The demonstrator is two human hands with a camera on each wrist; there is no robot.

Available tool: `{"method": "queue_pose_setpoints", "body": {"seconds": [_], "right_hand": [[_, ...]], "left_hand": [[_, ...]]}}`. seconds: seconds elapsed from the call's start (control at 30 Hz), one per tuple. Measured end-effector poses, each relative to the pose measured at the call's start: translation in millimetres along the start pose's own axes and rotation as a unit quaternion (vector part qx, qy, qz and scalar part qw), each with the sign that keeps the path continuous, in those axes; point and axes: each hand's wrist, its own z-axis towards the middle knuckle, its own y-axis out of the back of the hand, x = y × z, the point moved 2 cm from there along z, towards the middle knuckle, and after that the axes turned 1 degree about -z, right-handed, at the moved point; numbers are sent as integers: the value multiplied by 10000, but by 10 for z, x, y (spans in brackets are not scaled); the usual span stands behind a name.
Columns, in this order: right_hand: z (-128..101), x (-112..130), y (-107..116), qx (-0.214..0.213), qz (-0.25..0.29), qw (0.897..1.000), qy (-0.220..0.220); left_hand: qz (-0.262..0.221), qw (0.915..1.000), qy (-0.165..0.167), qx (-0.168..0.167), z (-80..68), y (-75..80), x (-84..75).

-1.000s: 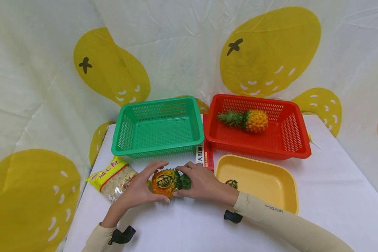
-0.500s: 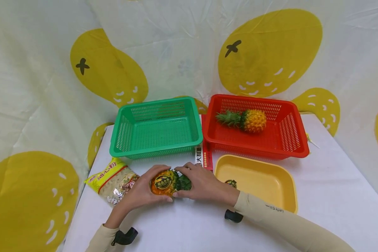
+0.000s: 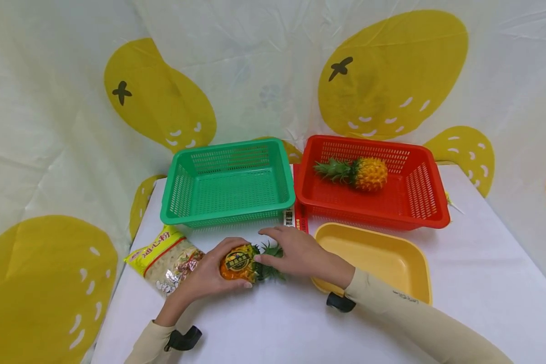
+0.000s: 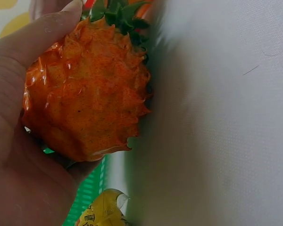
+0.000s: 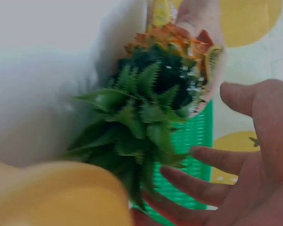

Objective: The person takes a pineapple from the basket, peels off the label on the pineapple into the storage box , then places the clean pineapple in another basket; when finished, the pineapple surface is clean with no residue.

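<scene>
Left hand [image 3: 203,278] cupped round the toy pineapple [image 3: 239,263], thumb and fingers curled against its body; I see the grip plainly in the left wrist view, palm under the fruit. Pineapple lies on its side on the white table [image 3: 273,328], in front of the green basket [image 3: 227,184]. Its body is orange, glossy, covered in stiff pointed scales, with a round dark label facing up; crown is spiky dark green plastic leaves [image 5: 141,122] pointing toward my right.

Right hand [image 3: 298,253] lies over the crown, fingers straight and spread apart, not clamped; fingertips touch or nearly touch the leaves, I cannot tell which.

Around: crinkly clear-and-yellow bag of pasta [image 3: 166,258] just left of the left hand. Smooth yellow tray [image 3: 382,258], rounded corners, just beside the right wrist. Red slotted basket [image 3: 373,179] behind it holds a second pineapple [image 3: 357,173] on its side.
</scene>
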Motion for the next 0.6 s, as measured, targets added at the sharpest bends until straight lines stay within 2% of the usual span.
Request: {"method": "queue_pose_setpoints", "body": {"seconds": [0.23, 0.43, 0.6], "right_hand": [[28, 136, 117, -653, -109, 9972, 346], [137, 248, 26, -710, -8, 9932, 922], [203, 286, -77, -817, -235, 9911, 1027]], "left_hand": [[-29, 10000, -24, -22, 2, -7, 18], [-123, 9999, 7, -15, -3, -21, 11], [-221, 9997, -33, -33, -7, -24, -10]]}}
